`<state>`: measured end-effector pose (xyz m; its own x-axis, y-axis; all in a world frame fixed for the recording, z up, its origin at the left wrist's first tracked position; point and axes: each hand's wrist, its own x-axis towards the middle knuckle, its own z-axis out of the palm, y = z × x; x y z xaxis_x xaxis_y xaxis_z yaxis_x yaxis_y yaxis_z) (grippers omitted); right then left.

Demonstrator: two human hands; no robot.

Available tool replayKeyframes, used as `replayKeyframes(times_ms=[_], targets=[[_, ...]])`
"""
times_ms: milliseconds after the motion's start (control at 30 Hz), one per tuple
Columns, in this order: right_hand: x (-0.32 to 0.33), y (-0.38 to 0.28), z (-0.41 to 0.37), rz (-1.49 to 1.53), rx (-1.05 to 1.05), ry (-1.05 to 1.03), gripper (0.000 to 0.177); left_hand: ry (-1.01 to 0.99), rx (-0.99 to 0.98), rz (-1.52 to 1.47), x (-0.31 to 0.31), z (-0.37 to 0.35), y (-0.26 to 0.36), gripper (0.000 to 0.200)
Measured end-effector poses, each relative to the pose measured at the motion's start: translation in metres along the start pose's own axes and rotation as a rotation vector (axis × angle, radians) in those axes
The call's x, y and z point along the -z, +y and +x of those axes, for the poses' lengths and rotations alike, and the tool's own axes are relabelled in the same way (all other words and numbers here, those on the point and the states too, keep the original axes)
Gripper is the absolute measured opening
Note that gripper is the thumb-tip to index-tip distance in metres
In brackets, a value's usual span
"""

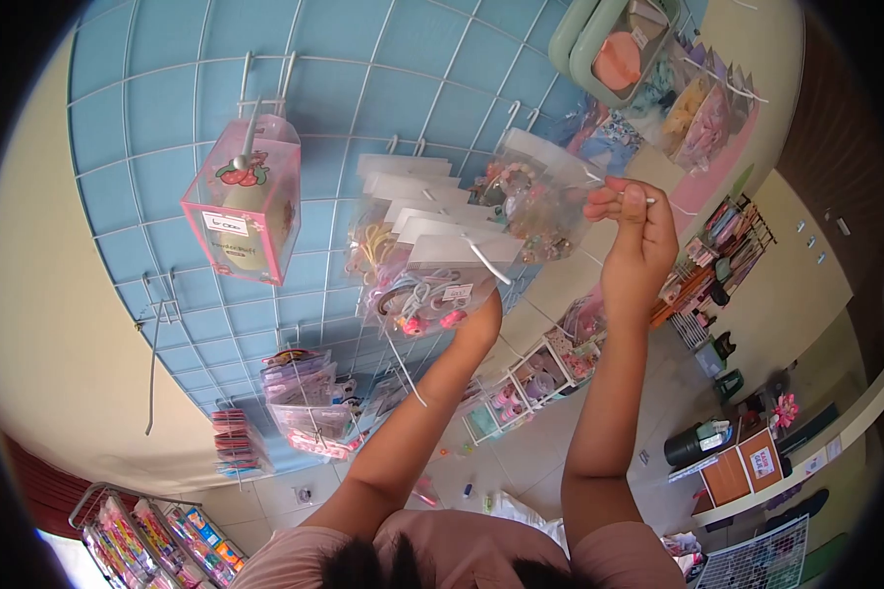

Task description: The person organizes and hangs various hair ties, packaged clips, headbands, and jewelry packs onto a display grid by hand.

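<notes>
White-topped clear packets of hair ties point(432, 285) hang in a row on a hook of the white wire grid. Behind the front packets is my left hand point(480, 319), its fingers hidden by them. My right hand point(638, 218) is raised at the right, thumb and fingers pinched around the end of a white wire hook point(619, 189). Just left of those fingertips, clear packets of beaded items point(540, 196) hang on that hook.
A pink box point(244, 211) hangs at the left, near a bare hook point(154, 368). More packets point(304, 402) hang lower. A green basket point(614, 59) is at the top right. Shelves point(525, 383) stand beyond my arms.
</notes>
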<state>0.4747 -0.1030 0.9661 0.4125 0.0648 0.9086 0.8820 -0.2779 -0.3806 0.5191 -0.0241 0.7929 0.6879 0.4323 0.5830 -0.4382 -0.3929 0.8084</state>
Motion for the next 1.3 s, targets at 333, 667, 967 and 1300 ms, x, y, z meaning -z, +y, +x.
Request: replayKeyframes(times_ms=[333, 667, 967, 1300], targets=[[-0.003, 0.007, -0.020, 0.018, 0.061, 0.002, 0.024, -0.035, 0.151, -0.588, 0.011, -0.006, 0.026, 0.035], [-0.001, -0.002, -0.025, 0.018, 0.017, -0.023, 0.024, -0.016, 0.174, -0.878, -0.010, -0.027, -0.001, 0.033], [-0.002, -0.004, -0.026, 0.069, -0.010, 0.000, 0.027, -0.107, 0.187, -1.005, 0.015, -0.045, 0.012, 0.040], [0.010, 0.006, -0.046, 0.079, 0.006, 0.065, 0.033, -0.138, 0.043, -0.945, 0.026, -0.101, -0.009, 0.030]])
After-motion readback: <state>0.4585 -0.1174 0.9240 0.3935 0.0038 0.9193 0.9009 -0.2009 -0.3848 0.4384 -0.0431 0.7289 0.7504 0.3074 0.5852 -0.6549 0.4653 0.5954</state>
